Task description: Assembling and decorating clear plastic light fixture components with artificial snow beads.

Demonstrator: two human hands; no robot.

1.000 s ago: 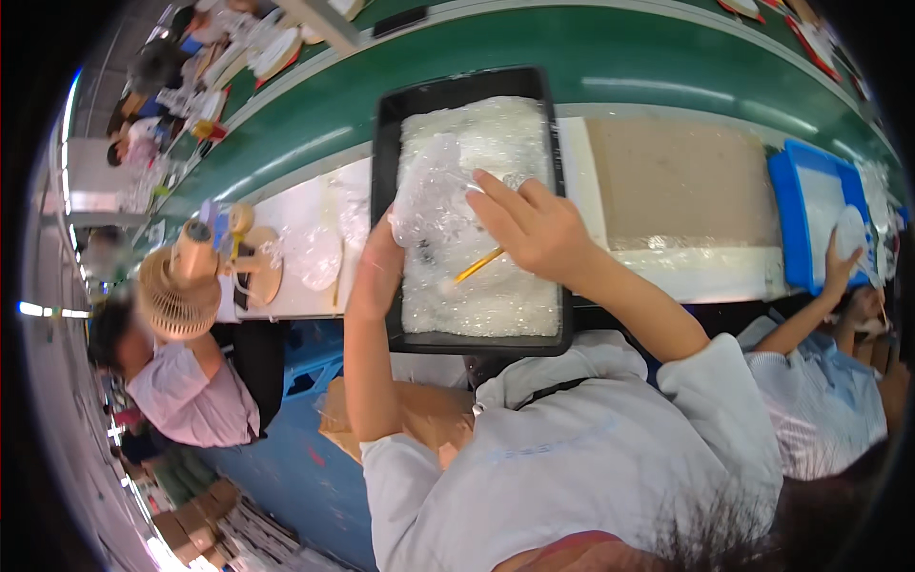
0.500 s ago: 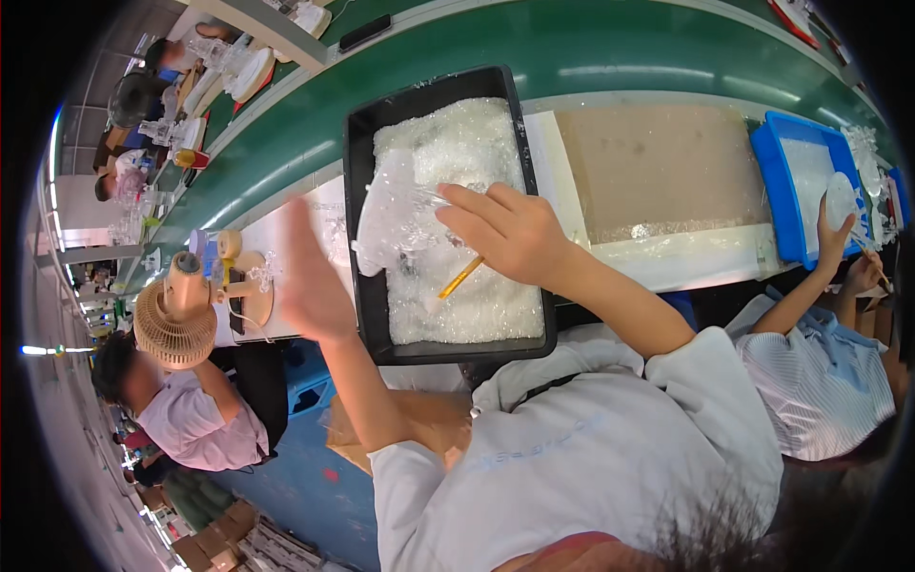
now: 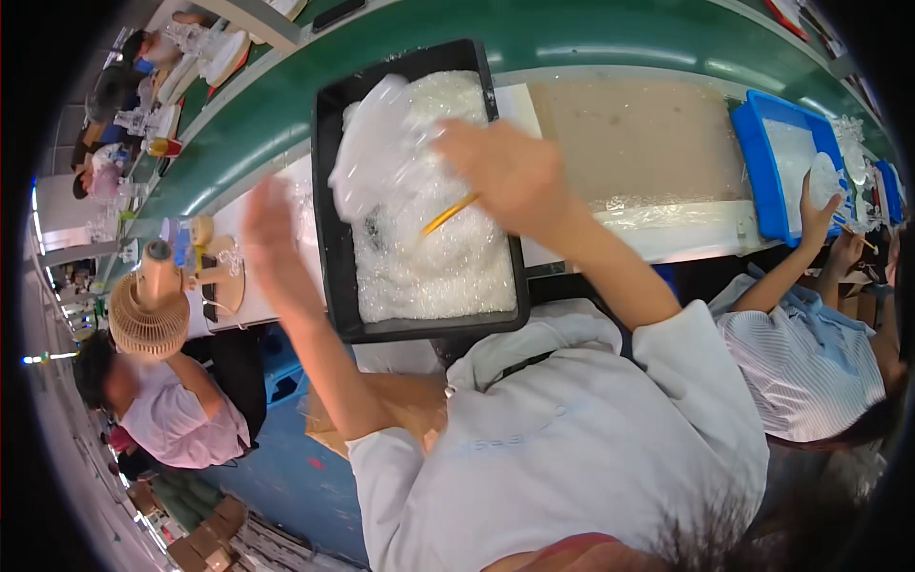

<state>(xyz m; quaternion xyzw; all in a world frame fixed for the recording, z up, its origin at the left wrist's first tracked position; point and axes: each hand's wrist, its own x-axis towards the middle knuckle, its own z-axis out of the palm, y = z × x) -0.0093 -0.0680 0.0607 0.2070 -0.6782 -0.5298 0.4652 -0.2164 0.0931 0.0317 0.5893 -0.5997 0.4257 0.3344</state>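
Observation:
A black tray (image 3: pixel 324 205) stands in front of me, filled with glittering clear-white granules (image 3: pixel 438 286). Over its right side is my right hand (image 3: pixel 510 181), blurred, its fingers closed round a thin yellow-handled stick (image 3: pixel 450 215) that slants down toward the granules. A translucent white, rounded piece (image 3: pixel 376 153), smeared by motion, hangs over the tray's back left; its clear end ran to the right fingertips a moment earlier. My left hand (image 3: pixel 276 243) is raised just left of the tray, fingers stretched out and holding nothing.
A beige fan (image 3: pixel 151 305) and a wooden stand (image 3: pixel 227 281) are at the left, beside a seated person. Brown board (image 3: pixel 639 143) lies right of the tray. Farther right is a blue bin (image 3: pixel 762 181), where another person holds a clear piece (image 3: pixel 827 181). Green counter (image 3: pixel 400 33) runs behind.
My right hand and the white piece have moved toward the back of the tray, and the piece has tilted. My left hand has turned beside the tray. The whole view has shifted slightly.

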